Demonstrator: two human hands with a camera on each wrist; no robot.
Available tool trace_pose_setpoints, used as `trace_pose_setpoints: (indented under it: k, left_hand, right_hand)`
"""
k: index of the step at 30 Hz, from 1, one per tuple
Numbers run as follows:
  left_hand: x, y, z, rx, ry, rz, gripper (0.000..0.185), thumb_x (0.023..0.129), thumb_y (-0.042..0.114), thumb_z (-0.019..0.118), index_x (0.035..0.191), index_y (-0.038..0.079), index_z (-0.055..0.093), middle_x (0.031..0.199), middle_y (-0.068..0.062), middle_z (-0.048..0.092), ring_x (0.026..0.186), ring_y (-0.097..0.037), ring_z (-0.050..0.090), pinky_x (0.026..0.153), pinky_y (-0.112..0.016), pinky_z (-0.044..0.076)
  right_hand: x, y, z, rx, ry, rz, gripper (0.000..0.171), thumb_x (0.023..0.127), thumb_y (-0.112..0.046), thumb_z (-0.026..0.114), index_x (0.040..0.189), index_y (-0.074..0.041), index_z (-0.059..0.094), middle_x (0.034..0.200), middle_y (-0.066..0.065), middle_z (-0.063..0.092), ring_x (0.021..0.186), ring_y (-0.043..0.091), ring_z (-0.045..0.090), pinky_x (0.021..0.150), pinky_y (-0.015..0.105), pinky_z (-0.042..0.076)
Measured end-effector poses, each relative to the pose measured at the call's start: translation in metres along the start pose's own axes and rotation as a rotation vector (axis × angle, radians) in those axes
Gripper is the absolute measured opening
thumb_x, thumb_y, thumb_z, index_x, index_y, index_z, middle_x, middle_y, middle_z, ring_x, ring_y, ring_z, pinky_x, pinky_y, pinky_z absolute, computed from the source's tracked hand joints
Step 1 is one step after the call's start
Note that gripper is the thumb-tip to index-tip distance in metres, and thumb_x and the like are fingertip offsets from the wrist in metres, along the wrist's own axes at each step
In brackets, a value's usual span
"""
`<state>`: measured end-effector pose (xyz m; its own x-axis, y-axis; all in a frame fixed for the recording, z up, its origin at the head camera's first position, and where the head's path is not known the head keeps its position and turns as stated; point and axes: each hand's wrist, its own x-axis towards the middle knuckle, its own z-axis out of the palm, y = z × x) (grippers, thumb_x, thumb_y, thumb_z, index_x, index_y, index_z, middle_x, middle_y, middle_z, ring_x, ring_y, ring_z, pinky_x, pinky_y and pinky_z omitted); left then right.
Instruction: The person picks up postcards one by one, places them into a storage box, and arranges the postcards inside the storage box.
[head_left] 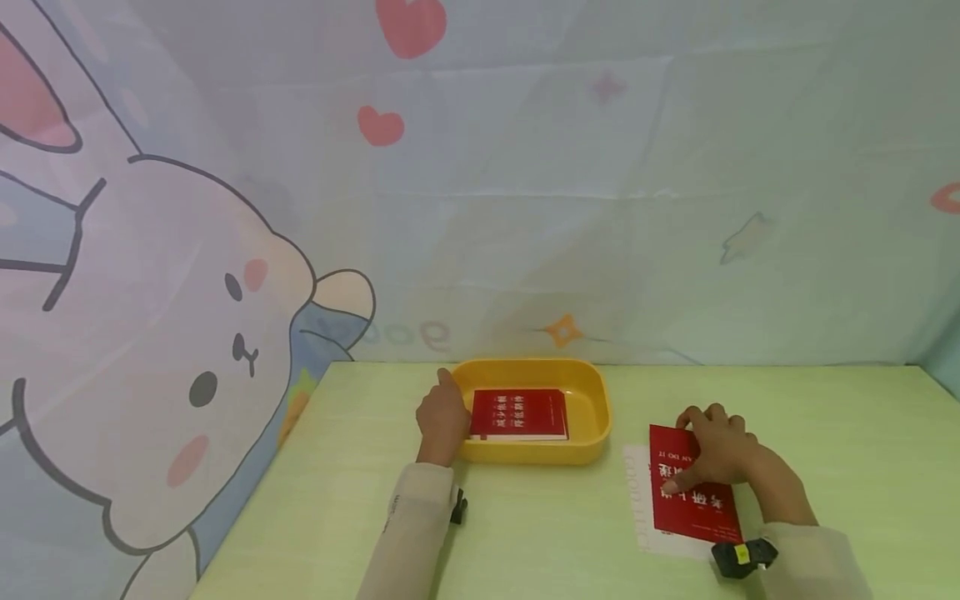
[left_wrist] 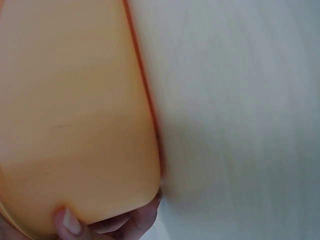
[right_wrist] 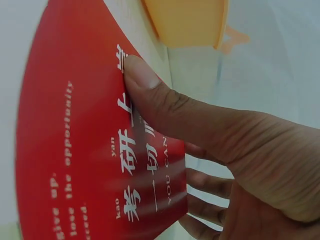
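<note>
Right, you steady the tray and pinch a card.
Your left hand (head_left: 442, 425) grips the yellow tray's (head_left: 592, 392) left wall, likely to brace it; your right hand (head_left: 716, 450) pinches the red card (head_left: 693, 504), thumb on top, lifting its edge off the white sheet (head_left: 637, 500) on the table (head_left: 525, 533). Another red card (head_left: 519, 412) lies in the tray.
</note>
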<state>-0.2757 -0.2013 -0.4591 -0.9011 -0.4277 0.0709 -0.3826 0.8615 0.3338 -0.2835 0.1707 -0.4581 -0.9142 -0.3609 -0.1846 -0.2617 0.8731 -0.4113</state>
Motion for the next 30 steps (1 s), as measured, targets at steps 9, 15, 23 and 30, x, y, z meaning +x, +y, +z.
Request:
trace_pose_setpoints:
  k: [9, 15, 23, 30]
  left_hand:
    - [0.0, 0.001, -0.002, -0.011, -0.005, 0.004, 0.045, 0.087, 0.011, 0.071, 0.122, 0.002, 0.044, 0.09, -0.018, 0.068, 0.073, -0.031, 0.067, 0.07, -0.045, 0.059]
    - [0.0, 0.0, -0.001, -0.001, -0.015, -0.005, 0.048, 0.086, 0.012, 0.073, 0.123, 0.002, 0.044, 0.092, -0.018, 0.068, 0.074, -0.03, 0.067, 0.071, -0.044, 0.06]
    - [0.001, 0.0, 0.0, 0.004, -0.011, -0.005, 0.047, 0.086, 0.012, 0.072, 0.123, 0.002, 0.044, 0.092, -0.018, 0.068, 0.075, -0.032, 0.068, 0.07, -0.045, 0.06]
    - [0.0, 0.0, 0.0, -0.002, -0.009, 0.004, 0.046, 0.087, 0.011, 0.071, 0.122, 0.002, 0.044, 0.093, -0.019, 0.069, 0.076, -0.033, 0.069, 0.072, -0.045, 0.06]
  right_hand:
    - [0.001, 0.002, -0.005, 0.109, -0.017, -0.058, 0.082, 0.068, -0.04, 0.089, 0.122, 0.003, 0.045, 0.113, 0.023, 0.059, 0.098, 0.033, 0.056, 0.077, 0.049, 0.053]
    - [-0.002, 0.004, -0.006, 0.213, -0.059, -0.066, 0.062, 0.083, -0.033, 0.079, 0.122, 0.001, 0.045, 0.111, 0.021, 0.062, 0.094, 0.025, 0.058, 0.075, 0.038, 0.056]
    - [-0.005, 0.005, -0.004, 0.289, -0.066, -0.112, 0.031, 0.098, -0.01, 0.055, 0.127, 0.001, 0.053, 0.111, 0.02, 0.061, 0.093, 0.024, 0.056, 0.075, 0.035, 0.054]
    - [-0.009, 0.001, -0.005, 0.392, -0.056, -0.099, 0.031, 0.103, -0.009, 0.04, 0.13, -0.001, 0.052, 0.112, 0.019, 0.057, 0.098, 0.026, 0.051, 0.074, 0.032, 0.047]
